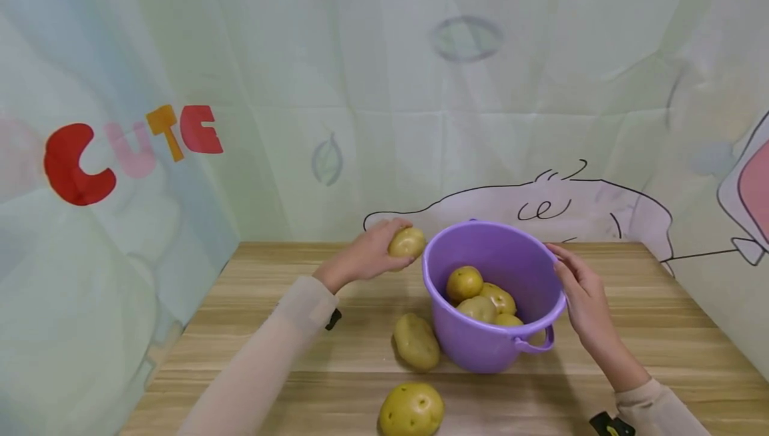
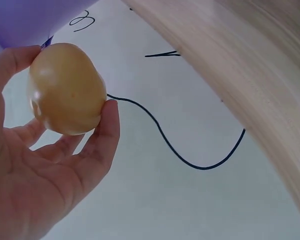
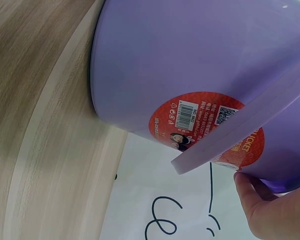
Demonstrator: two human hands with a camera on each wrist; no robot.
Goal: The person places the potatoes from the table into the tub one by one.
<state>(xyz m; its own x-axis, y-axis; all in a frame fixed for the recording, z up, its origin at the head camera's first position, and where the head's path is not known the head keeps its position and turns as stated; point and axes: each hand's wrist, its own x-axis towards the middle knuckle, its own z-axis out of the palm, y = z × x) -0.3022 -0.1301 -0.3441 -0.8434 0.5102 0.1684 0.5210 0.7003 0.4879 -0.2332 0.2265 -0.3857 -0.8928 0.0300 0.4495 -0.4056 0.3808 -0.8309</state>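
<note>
My left hand (image 1: 369, 252) holds a small yellow potato (image 1: 407, 242) by its fingers and thumb, just left of the purple bucket's rim. In the left wrist view that potato (image 2: 67, 90) sits between the thumb and fingers of the left hand (image 2: 50, 165). The purple bucket (image 1: 474, 342) stands with several potatoes (image 1: 464, 283) inside. My right hand (image 1: 585, 292) grips the bucket's right rim. In the right wrist view, fingers (image 3: 247, 192) of that hand touch the bucket's outer wall (image 3: 155, 60) near the rim.
A brownish potato (image 1: 416, 342) lies against the bucket's left side, and a yellow one (image 1: 412, 410) lies nearer on the wooden table (image 1: 240, 329). A printed curtain (image 1: 360, 89) rises behind the table. The bucket's side handle (image 1: 537, 344) hangs at its front right.
</note>
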